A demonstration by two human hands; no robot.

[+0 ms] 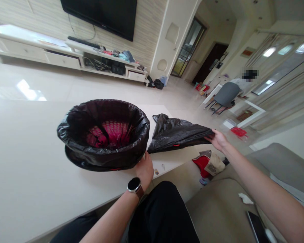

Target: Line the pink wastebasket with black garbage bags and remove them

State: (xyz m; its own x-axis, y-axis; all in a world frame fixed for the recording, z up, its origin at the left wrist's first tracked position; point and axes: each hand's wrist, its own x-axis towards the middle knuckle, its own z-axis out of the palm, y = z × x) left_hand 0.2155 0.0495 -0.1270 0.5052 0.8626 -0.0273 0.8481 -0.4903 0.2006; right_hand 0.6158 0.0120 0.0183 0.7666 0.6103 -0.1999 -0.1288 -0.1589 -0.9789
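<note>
A round bin (111, 133) with a pink grid inside stands on the white table, a black plastic liner (91, 155) folded over its rim. To its right a loose black plastic bag (177, 133) stretches out sideways, with small red marks on it. My right hand (218, 140) is closed on the bag's narrow far end. Close against the bin's lower right side is my left hand (145, 167), wearing a watch on the wrist; it is closed at the bag's near corner, its fingertips partly hidden by bin and plastic.
The white table (27, 162) extends left under the bin. A grey sofa (212, 206) with a phone (257, 226) lies at right. A red and beige bag (209, 164) sits on the floor beside the table. Further back, a person sits on a grey chair (227, 93).
</note>
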